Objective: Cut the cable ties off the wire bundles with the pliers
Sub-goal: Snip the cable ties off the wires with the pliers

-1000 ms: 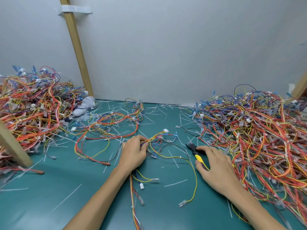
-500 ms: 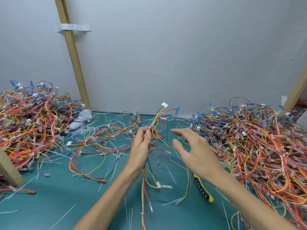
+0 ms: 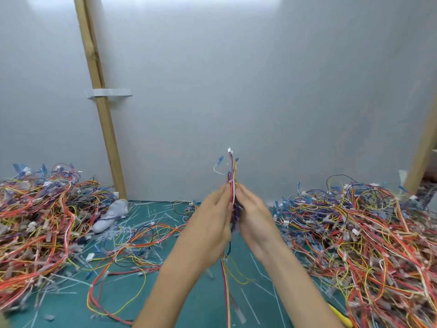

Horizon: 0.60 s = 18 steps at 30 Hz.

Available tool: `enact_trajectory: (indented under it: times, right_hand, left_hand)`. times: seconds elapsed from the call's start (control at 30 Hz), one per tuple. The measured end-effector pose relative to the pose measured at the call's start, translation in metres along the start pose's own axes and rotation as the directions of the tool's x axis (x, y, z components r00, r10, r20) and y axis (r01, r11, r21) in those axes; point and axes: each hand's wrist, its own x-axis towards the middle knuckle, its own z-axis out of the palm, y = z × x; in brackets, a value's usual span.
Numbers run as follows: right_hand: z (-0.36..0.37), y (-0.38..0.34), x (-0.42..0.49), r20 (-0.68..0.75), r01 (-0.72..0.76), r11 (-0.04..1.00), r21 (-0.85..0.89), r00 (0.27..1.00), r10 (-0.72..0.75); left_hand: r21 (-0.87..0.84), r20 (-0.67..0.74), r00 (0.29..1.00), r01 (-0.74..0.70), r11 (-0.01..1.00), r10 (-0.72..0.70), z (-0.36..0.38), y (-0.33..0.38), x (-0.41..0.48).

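Fingers (image 3: 223,191) of left hand (image 3: 208,224) and right hand (image 3: 256,220) in a pinch on the upright wire bundle (image 3: 232,172), forearms raised.

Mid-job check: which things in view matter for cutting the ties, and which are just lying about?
Job: multicoloured wire bundle held by left hand and right hand; yellow-handled pliers on the green mat; left tangled wire pile; right tangled wire pile.
Lying about: clipped white tie offcuts; crumpled grey cloth; wooden post.
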Motion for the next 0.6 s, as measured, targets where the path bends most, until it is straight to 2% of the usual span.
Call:
enact_trajectory:
  times: [0.1, 0.17, 0.2, 0.3, 0.4, 0.5, 0.53, 0.6]
  right_hand:
    - [-0.006, 0.010, 0.000, -0.057, -0.024, 1.000, -0.002, 0.998, 0.024]
    - [-0.009, 0.010, 0.001, -0.019, -0.062, 0.991, 0.117, 0.998, 0.065]
    - [-0.011, 0.008, 0.002, 0.004, -0.061, 0.985, 0.161, 0.998, 0.061]
    - [-0.018, 0.006, 0.007, 0.027, -0.029, 0.957, 0.290, 0.999, 0.022]
    - [-0.027, 0.010, 0.012, -0.003, -0.030, 0.937, 0.348, 0.999, 0.033]
    - [-0.035, 0.010, 0.014, -0.006, -0.073, 0.932, 0.355, 0.997, 0.080]
    - [-0.037, 0.010, 0.015, 0.004, -0.087, 0.929, 0.361, 0.996, 0.092]
    - [-0.040, 0.010, 0.015, 0.039, -0.111, 0.925, 0.365, 0.994, 0.104]
  left_hand:
    - [0.240, 0.114, 0.993, -0.024, 0.971, -0.004, -0.002, -0.001, -0.004]
    - [0.436, 0.072, 0.997, -0.052, 0.898, 0.023, -0.003, 0.002, 0.000]
    - [0.463, 0.029, 0.998, -0.055, 0.885, 0.046, -0.003, 0.004, 0.003]
    - [0.291, -0.074, 0.991, -0.083, 0.953, 0.109, 0.002, 0.005, 0.012]
    - [0.012, -0.150, 0.989, 0.000, 1.000, 0.002, 0.010, -0.001, 0.013]
    - [-0.087, -0.239, 0.965, 0.086, 0.992, -0.105, 0.014, -0.014, 0.008]
    - [-0.116, -0.229, 0.959, 0.141, 0.983, -0.165, 0.014, -0.019, 0.005]
    - [-0.218, -0.110, 0.936, 0.304, 0.927, -0.333, 0.013, -0.029, 0.004]
